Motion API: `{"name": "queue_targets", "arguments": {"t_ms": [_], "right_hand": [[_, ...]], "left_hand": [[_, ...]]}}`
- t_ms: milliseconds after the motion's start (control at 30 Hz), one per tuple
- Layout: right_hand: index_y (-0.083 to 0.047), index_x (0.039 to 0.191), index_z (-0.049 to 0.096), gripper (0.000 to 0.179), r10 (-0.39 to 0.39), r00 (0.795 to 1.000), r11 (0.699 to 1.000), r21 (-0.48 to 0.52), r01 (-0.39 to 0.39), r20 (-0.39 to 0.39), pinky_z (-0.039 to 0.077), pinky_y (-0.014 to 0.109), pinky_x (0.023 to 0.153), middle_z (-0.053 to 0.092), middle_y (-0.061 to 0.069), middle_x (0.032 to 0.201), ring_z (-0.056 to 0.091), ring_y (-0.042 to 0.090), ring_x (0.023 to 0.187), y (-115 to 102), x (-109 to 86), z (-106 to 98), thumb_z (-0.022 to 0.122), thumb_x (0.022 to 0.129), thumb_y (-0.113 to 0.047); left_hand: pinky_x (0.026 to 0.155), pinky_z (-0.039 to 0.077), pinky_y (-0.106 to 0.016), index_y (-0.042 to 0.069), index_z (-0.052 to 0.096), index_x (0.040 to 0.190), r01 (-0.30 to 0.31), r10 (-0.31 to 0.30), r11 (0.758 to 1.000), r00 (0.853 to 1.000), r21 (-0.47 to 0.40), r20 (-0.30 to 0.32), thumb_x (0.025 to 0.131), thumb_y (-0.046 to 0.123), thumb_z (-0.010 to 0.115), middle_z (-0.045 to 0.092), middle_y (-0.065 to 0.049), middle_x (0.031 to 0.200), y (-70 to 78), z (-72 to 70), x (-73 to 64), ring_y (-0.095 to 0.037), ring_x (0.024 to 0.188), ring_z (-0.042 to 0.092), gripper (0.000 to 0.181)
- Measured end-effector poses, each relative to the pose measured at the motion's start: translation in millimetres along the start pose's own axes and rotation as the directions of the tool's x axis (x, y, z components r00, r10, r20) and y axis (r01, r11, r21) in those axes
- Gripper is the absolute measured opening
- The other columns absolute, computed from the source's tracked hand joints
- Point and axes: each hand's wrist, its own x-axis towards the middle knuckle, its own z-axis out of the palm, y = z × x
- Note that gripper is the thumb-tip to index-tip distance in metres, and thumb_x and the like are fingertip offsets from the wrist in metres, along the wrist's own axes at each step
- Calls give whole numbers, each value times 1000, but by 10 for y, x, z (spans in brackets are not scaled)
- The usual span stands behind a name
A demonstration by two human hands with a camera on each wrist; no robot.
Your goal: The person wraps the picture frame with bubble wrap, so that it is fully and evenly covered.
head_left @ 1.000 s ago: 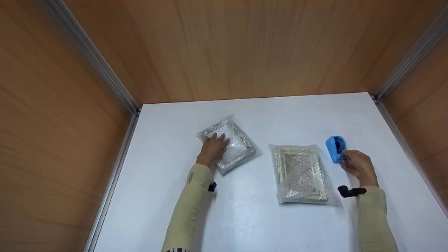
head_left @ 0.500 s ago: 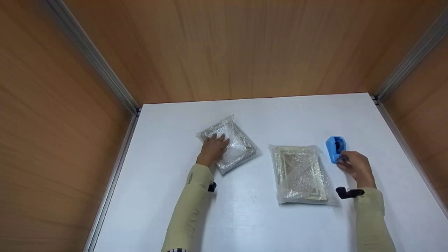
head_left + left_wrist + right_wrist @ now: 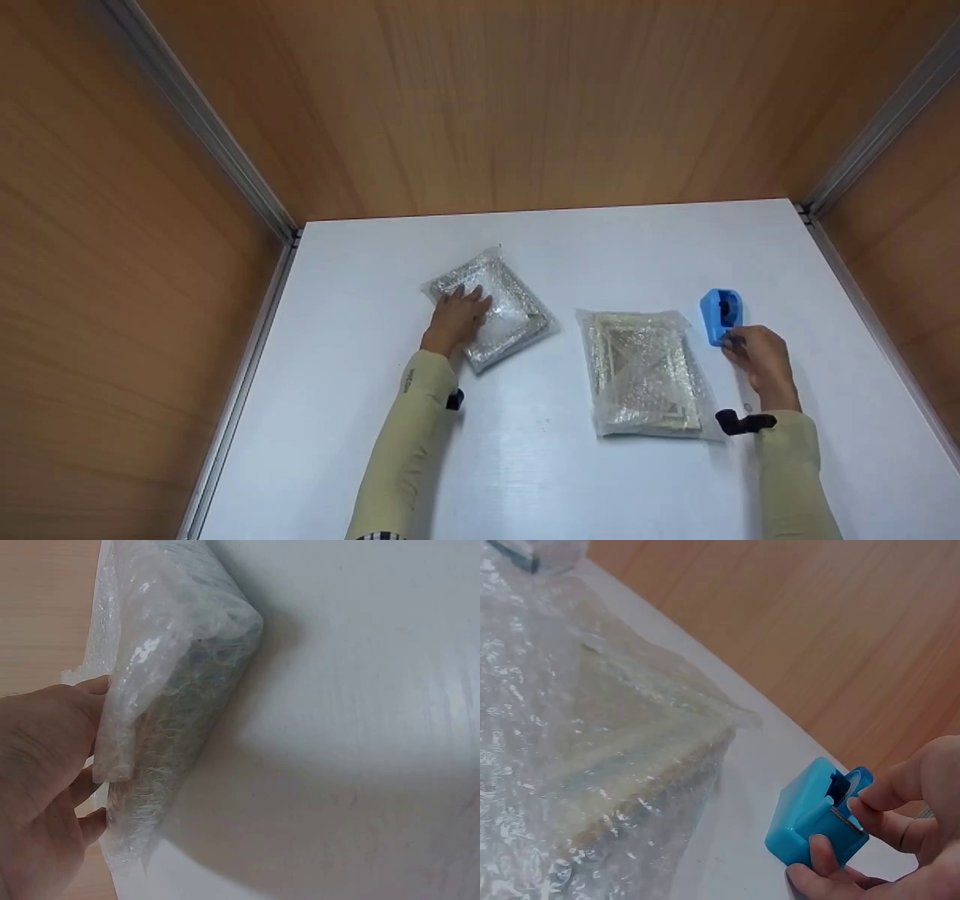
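Observation:
On the left of the table lies a bubble-wrapped package (image 3: 506, 300), turned at an angle. My left hand (image 3: 456, 321) rests on it with spread fingers; in the left wrist view those fingers reach over the wrapped edge. A blue tape dispenser (image 3: 714, 315) stands at the right, with my right hand (image 3: 761, 360) at its near end. In the right wrist view thumb and forefinger pinch together beside the dispenser's toothed cutter (image 3: 846, 822), while other fingers press against its front. Any clear tape between the fingertips is too faint to make out.
Between the hands lies a second bubble-wrapped package (image 3: 645, 375), a cream frame showing through the wrap. The white table (image 3: 510, 480) is bounded by wooden panels (image 3: 525, 105) at the back and both sides. Each wrist wears a black camera mount (image 3: 742, 422).
My right hand has shifted slightly left and its fingers have closed in at the dispenser's cutter. The dispenser has slid a little away from me. My left hand has not moved.

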Motion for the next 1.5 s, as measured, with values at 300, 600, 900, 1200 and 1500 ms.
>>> {"name": "queue_targets", "arguments": {"t_ms": [300, 600, 900, 1200, 1500], "right_hand": [[0, 101, 53, 10, -140, 990, 962, 234, 141, -25, 50, 20, 92, 57, 2, 98, 62, 10, 92, 230, -49, -7, 50, 98, -8], [3, 105, 54, 14, -123, 989, 964, 229, 139, -81, 46, 20, 97, 48, 4, 114, 60, 6, 97, 330, -30, 31, 49, 98, -8], [9, 111, 56, 29, -97, 987, 992, 64, 106, -127, 34, 24, 111, 26, 12, 156, 36, 19, 137, 367, 42, 91, 46, 99, -15], [1, 99, 58, 26, -95, 981, 989, 97, 112, -168, 45, 12, 92, 52, -3, 109, 50, 7, 105, 361, 27, 110, 51, 97, -24], [0, 111, 62, 40, -102, 971, 995, -24, 99, -215, 42, 13, 97, 51, 1, 130, 47, 10, 123, 327, 36, 145, 52, 97, -36]], "left_hand": [[114, 23, -57, 24, 45, 143, 9, -10, 1000, 1000, 20, 2, 99, 28, 52, 34, -4, 154, -26, 30, 14, -36, 143, 26, 45], [112, 26, -59, 22, 48, 142, -7, 8, 999, 1000, 44, -20, 99, 26, 51, 37, -5, 152, -26, 36, 6, -38, 141, 29, 43], [112, 27, -58, 22, 47, 142, -15, 16, 998, 1000, 66, -17, 99, 24, 51, 38, -6, 152, -24, 37, 9, -38, 141, 30, 43], [111, 27, -58, 22, 47, 142, -15, 16, 998, 1000, 54, -24, 99, 23, 51, 37, -6, 152, -11, 31, 6, -38, 141, 30, 43], [115, 22, -55, 24, 43, 144, 21, -21, 1000, 1000, 11, 20, 100, 25, 48, 33, -4, 155, 1, 6, 3, -36, 144, 25, 45]]}}
